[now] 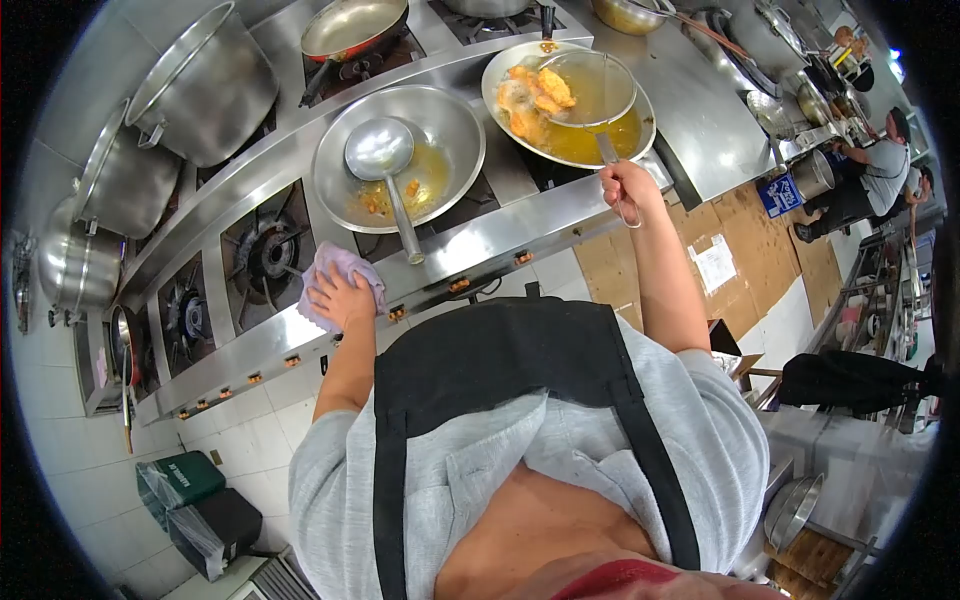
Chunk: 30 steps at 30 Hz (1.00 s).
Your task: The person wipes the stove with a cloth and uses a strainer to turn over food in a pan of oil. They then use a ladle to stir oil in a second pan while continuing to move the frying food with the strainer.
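My right hand (630, 190) is closed round the handle of a wire strainer (592, 90), whose round mesh hangs over a pan of yellow oil (615, 140). Battered golden pieces (535, 100) lie in foaming oil at the left of that pan, partly beside and under the mesh. My left hand (343, 298) rests with its fingers spread on a lilac cloth (362, 268) at the stove's front edge. Above it, a wide steel bowl (455, 140) holds a little oil and some crumbs, with a large ladle (380, 150) lying in it, handle toward me.
Large steel pots (205, 95) stand at the left. A red-rimmed pan (352, 28) sits on a rear burner. Bare burners (268, 250) show left of the cloth. At the far right, a person (885, 165) stands near a pot and a blue box (778, 196). Cardboard (745, 235) covers the floor.
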Motion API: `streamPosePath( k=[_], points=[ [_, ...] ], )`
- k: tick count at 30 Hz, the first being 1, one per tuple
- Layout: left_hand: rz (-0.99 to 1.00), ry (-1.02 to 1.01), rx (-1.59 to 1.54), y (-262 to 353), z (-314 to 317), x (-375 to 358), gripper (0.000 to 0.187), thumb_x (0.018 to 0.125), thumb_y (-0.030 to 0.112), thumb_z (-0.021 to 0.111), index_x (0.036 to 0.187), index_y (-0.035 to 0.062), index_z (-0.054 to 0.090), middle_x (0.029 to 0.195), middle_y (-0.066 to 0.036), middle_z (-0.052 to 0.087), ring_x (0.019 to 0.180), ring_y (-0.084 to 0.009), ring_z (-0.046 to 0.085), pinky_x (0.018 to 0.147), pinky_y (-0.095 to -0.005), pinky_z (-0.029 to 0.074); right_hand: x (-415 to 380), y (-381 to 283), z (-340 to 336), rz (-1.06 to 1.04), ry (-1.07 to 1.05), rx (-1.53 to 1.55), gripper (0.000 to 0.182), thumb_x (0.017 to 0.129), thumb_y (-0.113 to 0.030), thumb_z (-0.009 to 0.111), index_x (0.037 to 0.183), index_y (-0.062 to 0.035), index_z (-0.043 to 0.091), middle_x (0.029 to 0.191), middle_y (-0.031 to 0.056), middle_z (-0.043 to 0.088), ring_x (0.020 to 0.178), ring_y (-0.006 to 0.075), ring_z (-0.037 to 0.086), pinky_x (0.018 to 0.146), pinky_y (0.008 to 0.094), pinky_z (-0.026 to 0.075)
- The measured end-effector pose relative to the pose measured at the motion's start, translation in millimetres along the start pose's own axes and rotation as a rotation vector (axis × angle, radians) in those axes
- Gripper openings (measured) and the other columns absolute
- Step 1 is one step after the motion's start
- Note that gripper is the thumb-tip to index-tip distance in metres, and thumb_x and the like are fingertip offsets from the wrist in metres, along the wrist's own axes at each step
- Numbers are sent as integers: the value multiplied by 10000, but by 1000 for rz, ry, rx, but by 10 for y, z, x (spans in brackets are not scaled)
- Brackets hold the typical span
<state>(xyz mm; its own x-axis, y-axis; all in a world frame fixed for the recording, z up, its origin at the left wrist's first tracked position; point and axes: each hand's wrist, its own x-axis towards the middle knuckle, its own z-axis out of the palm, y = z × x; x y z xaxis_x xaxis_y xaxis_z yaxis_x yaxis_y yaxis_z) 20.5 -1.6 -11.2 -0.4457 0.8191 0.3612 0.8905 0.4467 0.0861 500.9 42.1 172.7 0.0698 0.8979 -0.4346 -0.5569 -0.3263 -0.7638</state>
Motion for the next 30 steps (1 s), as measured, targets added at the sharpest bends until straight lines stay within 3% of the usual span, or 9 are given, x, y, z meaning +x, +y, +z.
streamPosePath(
  k=[2, 7, 11, 13, 16, 20, 22, 25, 30],
  points=[
    [3, -5, -9, 3, -5, -1, 560, 832, 433, 496, 1336, 199, 429, 1420, -125, 351, 1323, -421, 233, 1063, -580, 168, 41, 53, -5, -197, 75, -274, 103, 853, -45, 410, 764, -13, 449, 601, 50, 474, 417, 120, 417, 382, 259, 381],
    [-10, -19, -9, 6, -1, 0, 559, 833, 434, 492, 1337, 203, 428, 1428, -121, 343, 1325, -422, 227, 1068, -582, 159, 101, 148, 39, -292, 248, -550, 68, 834, -26, 420, 876, 1, 466, 614, 72, 497, 423, 146, 463, 349, 308, 389],
    [-7, -2, -5, 2, 15, -3, 556, 832, 433, 492, 1334, 204, 430, 1428, -120, 341, 1323, -420, 231, 1064, -584, 168, 87, 231, 6, -338, 268, -791, 308, 833, -51, 420, 1131, 12, 469, 632, 74, 510, 398, 137, 455, 344, 310, 382],
    [-6, -6, 2, 6, -4, -5, 552, 828, 432, 494, 1328, 205, 437, 1423, -119, 347, 1319, -416, 240, 1058, -588, 177, 130, 296, -61, -457, 407, -1080, 355, 840, -66, 435, 1176, 40, 476, 790, 254, 611, 696, 352, 627, 620, 432, 502],
    [4, 14, 9, -6, 37, -9, 551, 825, 431, 496, 1324, 203, 441, 1417, -120, 355, 1316, -414, 247, 1055, -591, 181, 34, 292, -64, -480, 472, -1252, 382, 846, -94, 450, 1209, 24, 472, 931, 319, 595, 908, 441, 584, 805, 472, 459],
    [6, 26, 10, -12, 48, -7, 554, 825, 431, 498, 1325, 201, 440, 1415, -120, 358, 1315, -413, 249, 1055, -590, 181, -64, 311, -115, -566, 439, -1300, 391, 852, -104, 443, 1226, 6, 469, 993, 337, 570, 991, 474, 530, 861, 497, 423],
    [8, 24, 13, -6, 33, -3, 552, 828, 429, 496, 1328, 201, 437, 1416, -121, 358, 1314, -415, 252, 1053, -591, 183, 2, 358, -254, -609, 439, -1310, 426, 851, -80, 442, 1266, 19, 446, 746, 172, 593, 565, 236, 570, 517, 363, 471],
    [12, 24, 12, -19, 57, -5, 548, 833, 428, 494, 1329, 203, 437, 1417, -126, 356, 1315, -420, 252, 1052, -592, 184, -439, 110, 130, -309, 299, -814, 390, 860, -70, 443, 1246, -10, 455, 693, 77, 550, 470, 145, 496, 405, 299, 404],
    [9, 11, 10, -21, 64, 2, 550, 834, 427, 495, 1332, 201, 433, 1419, -134, 353, 1316, -425, 249, 1055, -590, 176, -439, 38, 49, -242, 158, -469, 350, 861, -64, 441, 1209, -36, 475, 660, 20, 495, 430, 86, 425, 356, 254, 341]
  ],
)
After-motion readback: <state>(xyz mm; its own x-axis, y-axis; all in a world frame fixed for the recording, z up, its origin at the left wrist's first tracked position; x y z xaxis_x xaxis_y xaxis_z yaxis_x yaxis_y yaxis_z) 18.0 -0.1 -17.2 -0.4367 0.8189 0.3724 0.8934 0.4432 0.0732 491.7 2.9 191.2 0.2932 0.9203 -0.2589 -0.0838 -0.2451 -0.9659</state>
